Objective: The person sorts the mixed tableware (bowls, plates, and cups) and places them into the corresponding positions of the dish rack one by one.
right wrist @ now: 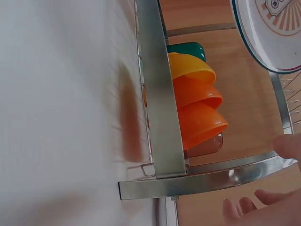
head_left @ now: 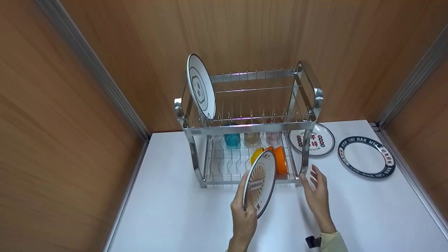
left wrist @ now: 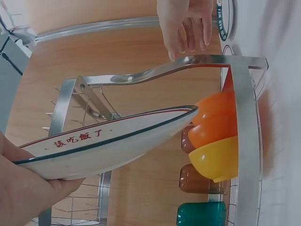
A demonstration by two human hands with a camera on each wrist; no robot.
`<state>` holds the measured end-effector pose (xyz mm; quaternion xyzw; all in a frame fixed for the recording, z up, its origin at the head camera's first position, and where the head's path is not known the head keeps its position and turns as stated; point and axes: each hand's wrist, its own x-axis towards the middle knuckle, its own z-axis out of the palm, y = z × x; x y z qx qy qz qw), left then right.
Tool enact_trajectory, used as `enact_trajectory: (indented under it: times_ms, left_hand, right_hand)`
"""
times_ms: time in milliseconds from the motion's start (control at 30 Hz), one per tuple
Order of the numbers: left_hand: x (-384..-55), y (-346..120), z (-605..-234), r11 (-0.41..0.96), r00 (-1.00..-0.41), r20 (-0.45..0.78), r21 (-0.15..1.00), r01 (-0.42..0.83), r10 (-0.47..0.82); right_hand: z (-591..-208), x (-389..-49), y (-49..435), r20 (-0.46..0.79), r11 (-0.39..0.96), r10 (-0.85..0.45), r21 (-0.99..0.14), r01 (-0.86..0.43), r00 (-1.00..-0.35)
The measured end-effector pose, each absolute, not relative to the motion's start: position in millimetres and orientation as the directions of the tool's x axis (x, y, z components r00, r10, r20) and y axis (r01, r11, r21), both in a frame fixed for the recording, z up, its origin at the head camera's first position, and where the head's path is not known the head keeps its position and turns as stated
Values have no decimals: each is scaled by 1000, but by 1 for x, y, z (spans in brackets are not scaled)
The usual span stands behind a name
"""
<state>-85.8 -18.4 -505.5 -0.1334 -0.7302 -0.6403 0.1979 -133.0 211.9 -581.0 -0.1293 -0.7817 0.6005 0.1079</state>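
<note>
My left hand [head_left: 244,217] grips the lower left rim of a white plate [head_left: 265,178] with a sunburst print and a dark edge. The plate is tilted nearly upright, in front of the two-tier metal dish rack [head_left: 245,130]. In the left wrist view the thumb and fingers pinch the plate [left wrist: 108,148] near its edge. Beside the rack's front right leg is my right hand [head_left: 318,196], fingers spread and holding nothing. Another white plate [head_left: 201,87] stands on edge at the left end of the upper tier.
The lower tier carries yellow and orange bowls [head_left: 281,160] at the right, with a teal cup [head_left: 232,140] and other cups behind. A plate with red characters [head_left: 316,140] and a black-rimmed plate [head_left: 366,157] lie on the white table right of the rack. Wooden panels [head_left: 245,31] surround the table.
</note>
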Motion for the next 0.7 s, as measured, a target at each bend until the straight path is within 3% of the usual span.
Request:
enact_trajectory:
  times_ms: [333, 700]
  left_hand:
    - [-82, -41, -493, 119, -843, 520, 854, 507, -135]
    - [-72, -54, -470, 85, -821, 475, 876, 474, -316]
  right_hand:
    - [-586, -149, 220, 11, 216, 266, -975, 48, -964]
    - [-590, -172, 227, -1, 200, 238, -978, 50, -971]
